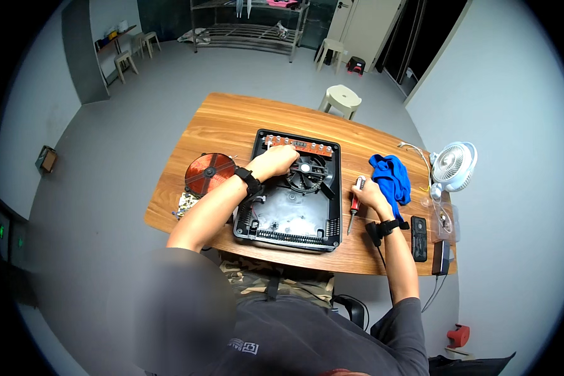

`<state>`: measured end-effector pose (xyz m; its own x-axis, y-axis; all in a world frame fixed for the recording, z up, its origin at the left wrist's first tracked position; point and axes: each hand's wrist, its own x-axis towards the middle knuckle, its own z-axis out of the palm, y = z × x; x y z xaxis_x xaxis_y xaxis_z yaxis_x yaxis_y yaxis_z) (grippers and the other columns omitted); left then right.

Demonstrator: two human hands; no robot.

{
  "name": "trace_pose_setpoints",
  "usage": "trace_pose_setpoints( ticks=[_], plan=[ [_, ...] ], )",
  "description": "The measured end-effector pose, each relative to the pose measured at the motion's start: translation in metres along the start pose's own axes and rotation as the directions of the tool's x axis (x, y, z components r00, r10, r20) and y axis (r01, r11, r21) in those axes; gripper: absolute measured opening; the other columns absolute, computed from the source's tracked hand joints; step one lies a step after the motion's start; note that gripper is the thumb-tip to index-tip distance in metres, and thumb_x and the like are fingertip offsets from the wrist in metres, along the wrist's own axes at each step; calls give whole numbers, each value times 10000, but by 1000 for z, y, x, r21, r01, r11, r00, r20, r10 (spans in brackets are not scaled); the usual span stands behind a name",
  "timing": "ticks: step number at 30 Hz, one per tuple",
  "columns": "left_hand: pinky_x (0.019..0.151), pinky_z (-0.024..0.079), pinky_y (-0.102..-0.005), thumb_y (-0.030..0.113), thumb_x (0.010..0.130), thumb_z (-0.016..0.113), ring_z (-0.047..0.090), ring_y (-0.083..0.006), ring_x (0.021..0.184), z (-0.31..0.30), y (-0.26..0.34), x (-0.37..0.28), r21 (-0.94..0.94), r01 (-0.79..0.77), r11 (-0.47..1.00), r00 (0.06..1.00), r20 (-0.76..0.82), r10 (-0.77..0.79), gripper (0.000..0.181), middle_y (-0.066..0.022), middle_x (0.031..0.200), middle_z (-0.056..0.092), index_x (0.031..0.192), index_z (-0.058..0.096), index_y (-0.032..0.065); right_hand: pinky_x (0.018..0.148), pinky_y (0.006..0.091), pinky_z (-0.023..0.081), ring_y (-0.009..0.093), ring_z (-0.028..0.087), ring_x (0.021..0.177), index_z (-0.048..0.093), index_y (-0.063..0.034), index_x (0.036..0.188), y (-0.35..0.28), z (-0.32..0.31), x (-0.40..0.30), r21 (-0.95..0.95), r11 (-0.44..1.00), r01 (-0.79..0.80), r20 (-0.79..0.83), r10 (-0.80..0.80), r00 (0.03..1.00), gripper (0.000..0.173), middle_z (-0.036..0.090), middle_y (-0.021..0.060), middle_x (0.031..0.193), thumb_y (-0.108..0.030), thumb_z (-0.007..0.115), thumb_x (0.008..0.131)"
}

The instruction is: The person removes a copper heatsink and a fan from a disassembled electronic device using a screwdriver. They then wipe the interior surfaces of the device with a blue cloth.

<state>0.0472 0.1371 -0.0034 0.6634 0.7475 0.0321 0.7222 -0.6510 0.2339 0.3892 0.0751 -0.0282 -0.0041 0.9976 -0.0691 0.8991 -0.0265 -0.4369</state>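
Note:
My left hand [281,160] is over the upper part of an open black induction cooker housing [286,211], its fingertips at the edge of the cooling fan [305,168]; what they touch is hidden. Behind the fan runs an orange control board [319,148] with a digit display. Right of the housing, my right hand [369,193] grips a red-handled screwdriver [355,203], its tip pointing towards me, near the tabletop. Left of the housing lies a round copper induction coil [209,173], with a circuit board [187,203] in front of it, partly covered by my left arm.
On the right of the wooden table [235,110] are a blue cloth [391,176], a white fan [451,162], a black case [419,238], a clear plastic box [444,221] and a black box with cables [441,257]. A stool [342,97] stands behind the table.

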Motion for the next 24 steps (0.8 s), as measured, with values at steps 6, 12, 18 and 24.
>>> trace_pose_setpoints(
  ticks=[6, 12, 18, 24],
  plan=[
    [921, 537, -464, 80, 738, 804, 650, -383, 1076, 8, 1, 7, 16, 25, 1000, 999, 20, -25, 321, -187, 1139, 651, 1022, 675, 4, 866, 442, 566, 434, 700, 1003, 575, 136, 1162, 11, 12, 5, -61, 993, -101, 18, 102, 995, 704, 696, 330, 1032, -465, 733, 829],
    [927, 538, -453, 111, 755, 799, 656, -374, 1078, 2, -1, 0, -12, -3, 1000, 1000, -23, 2, 317, -180, 1129, 676, 1036, 702, 2, 870, 482, 556, 433, 693, 1019, 570, 125, 1133, -5, -8, 5, -101, 990, -97, 17, 99, 995, 752, 692, 334, 1026, -549, 737, 842],
    [917, 543, -446, 132, 767, 797, 682, -356, 1029, -10, 2, 0, -57, 3, 998, 1000, 17, -2, 308, -172, 1057, 720, 1040, 722, 11, 719, 412, 554, 343, 698, 804, 667, 24, 1061, -46, -29, 15, -146, 927, 346, -122, -364, 924, 469, 715, 169, 853, -400, 756, 880],
    [874, 538, -438, 130, 771, 799, 694, -352, 986, -34, 1, -20, -123, -25, 992, 999, 22, 28, 309, -189, 993, 732, 1050, 727, 21, 902, 449, 527, 367, 646, 1077, 680, -31, 1181, -127, -26, -9, -85, 901, 426, 105, -417, 903, 506, 659, 175, 1129, -436, 743, 885]
  ],
)
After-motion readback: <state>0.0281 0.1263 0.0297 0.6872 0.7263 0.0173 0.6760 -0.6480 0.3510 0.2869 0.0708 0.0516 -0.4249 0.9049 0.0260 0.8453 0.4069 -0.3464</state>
